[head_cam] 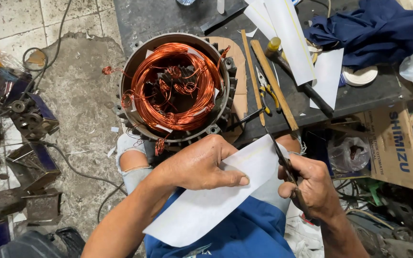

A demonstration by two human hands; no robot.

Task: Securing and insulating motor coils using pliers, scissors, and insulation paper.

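My dark scuffed metal workbench (168,16), round motor stator wound with copper wire (177,86), two long wooden sticks (274,83), yellow-handled pliers (267,91), white paper strips (290,36), crumpled blue cloth (374,28).

Bright copper-orange wire coils (175,86), a plain white paper sheet (216,196), yellow-handled pliers (268,93), dark blue cloth (369,28).

stator (175,86) blocks ahead, cluttered bench (359,93) right
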